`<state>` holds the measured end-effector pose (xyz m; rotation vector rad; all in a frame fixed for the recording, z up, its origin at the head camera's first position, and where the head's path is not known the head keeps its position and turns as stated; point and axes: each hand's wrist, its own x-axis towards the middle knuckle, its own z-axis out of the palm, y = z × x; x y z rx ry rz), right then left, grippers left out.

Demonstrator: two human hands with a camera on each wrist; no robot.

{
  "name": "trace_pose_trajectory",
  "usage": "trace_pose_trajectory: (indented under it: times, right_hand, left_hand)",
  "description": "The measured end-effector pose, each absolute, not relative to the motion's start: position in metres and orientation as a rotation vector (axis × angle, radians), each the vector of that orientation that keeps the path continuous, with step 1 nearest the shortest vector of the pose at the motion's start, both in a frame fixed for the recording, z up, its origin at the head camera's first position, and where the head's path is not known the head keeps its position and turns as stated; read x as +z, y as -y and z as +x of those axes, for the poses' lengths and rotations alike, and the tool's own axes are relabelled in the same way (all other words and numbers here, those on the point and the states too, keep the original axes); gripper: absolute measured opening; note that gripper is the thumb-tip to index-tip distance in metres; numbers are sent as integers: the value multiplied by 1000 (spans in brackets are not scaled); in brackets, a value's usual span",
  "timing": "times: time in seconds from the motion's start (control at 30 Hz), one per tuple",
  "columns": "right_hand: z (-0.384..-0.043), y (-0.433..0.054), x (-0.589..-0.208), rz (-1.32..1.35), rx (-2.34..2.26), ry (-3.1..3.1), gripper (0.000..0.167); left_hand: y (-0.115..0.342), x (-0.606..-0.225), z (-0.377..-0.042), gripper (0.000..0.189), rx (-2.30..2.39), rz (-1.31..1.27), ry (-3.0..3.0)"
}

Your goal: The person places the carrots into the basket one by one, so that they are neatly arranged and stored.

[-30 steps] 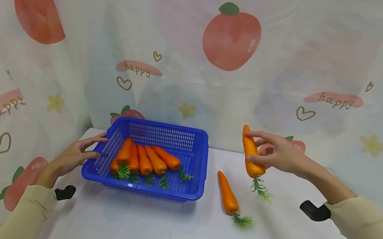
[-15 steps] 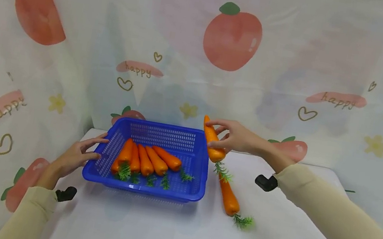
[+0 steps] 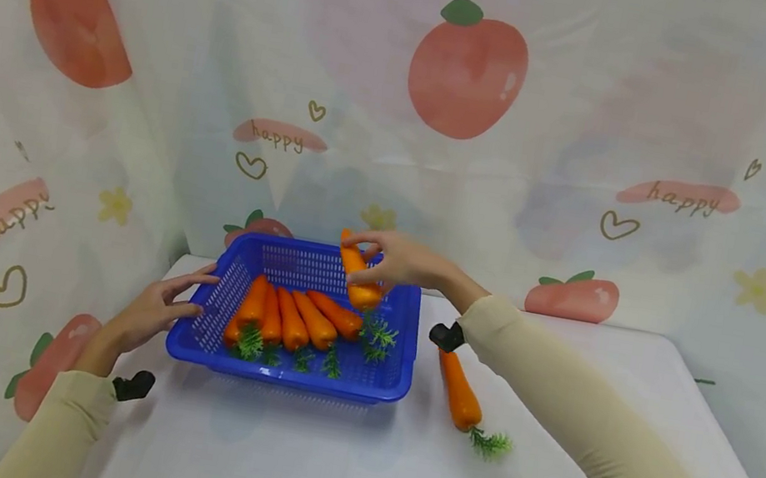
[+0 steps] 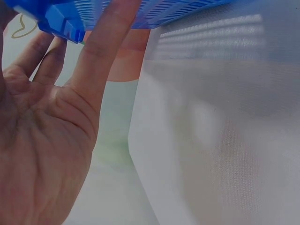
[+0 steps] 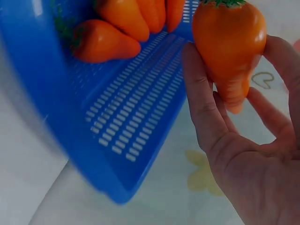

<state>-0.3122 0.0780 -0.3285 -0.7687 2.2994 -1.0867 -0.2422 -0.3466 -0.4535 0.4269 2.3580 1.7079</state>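
My right hand pinches an orange toy carrot between thumb and fingers, over the back right part of a blue plastic basket. The carrot's thin tip points up and away, its green top hanging toward the basket floor. In the right wrist view, this carrot's thick end sits between the thumb and fingers. Several other carrots lie side by side in the basket's left and middle. My left hand touches the basket's left rim with extended fingers; the left wrist view shows its straight thumb against the basket.
One more carrot lies on the white table to the right of the basket, partly overlapped by the right wrist's black camera mount. A printed cloth hangs behind the table and along its left side.
My right hand has carried the carrot leftward, from above the table on the right to over the basket. The left hand and the basket have stayed in place.
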Motion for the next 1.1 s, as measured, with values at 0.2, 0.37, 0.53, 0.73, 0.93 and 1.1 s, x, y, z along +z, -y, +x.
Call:
trace_pose_trajectory:
  times: [0.2, 0.37, 0.53, 0.73, 0.93, 1.1]
  right_hand:
    - [-325, -42, -342, -780, -1088, -2228, 68]
    - [-332, -15, -358, -785, -1084, -2190, 70]
    - [-340, 5, -376, -736, -1116, -2122, 69]
    - [-346, 22, -392, -691, -1111, -2071, 68]
    - [-349, 36, -407, -671, -1115, -2023, 66]
    - [-345, 42, -413, -645, -1123, -2021, 64]
  left_hand:
    - [347, -454, -242, 57, 1708, 421, -2358]
    - [349, -453, -241, 57, 1705, 405, -2362]
    - [347, -451, -241, 57, 1693, 402, -2365]
    - [346, -451, -243, 56, 1688, 408, -2368]
    - [347, -451, -244, 58, 1682, 393, -2378]
    - [346, -453, -244, 57, 1701, 391, -2355]
